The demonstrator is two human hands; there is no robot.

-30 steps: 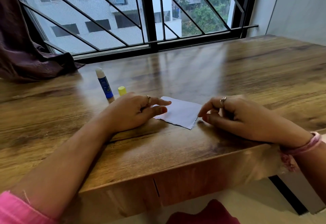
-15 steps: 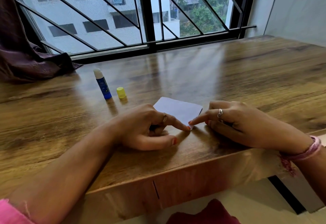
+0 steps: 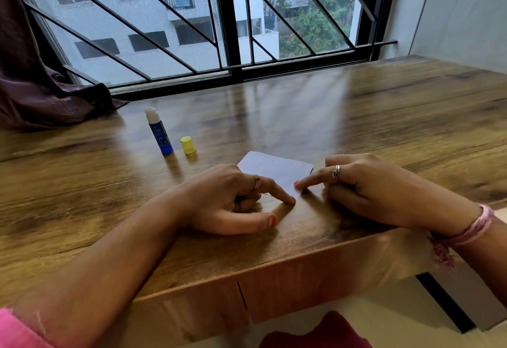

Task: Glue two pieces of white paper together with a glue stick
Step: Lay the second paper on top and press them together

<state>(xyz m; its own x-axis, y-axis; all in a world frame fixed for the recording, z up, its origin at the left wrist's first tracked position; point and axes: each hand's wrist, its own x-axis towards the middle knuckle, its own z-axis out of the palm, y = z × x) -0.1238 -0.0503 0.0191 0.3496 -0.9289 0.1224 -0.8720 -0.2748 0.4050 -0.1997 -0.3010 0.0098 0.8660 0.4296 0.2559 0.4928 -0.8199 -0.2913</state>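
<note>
2 index fingertips now press the paper [image 3: 270, 168] near corner, left hand [image 3: 227, 199] moved from its far edge, right hand [image 3: 365, 186] alongside; sealing likely finishing.

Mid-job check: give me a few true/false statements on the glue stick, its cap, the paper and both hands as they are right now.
1. The glue stick stands upright, uncapped. True.
2. The yellow cap lies on the white paper. False: it sits on the table beside the glue stick.
3. Both index fingers press the paper's near corner. True: left hand, right hand.
4. The right hand holds the glue stick. False: neither hand touches it.
5. The paper hangs over the table edge. False: it lies wholly on the table.
</note>
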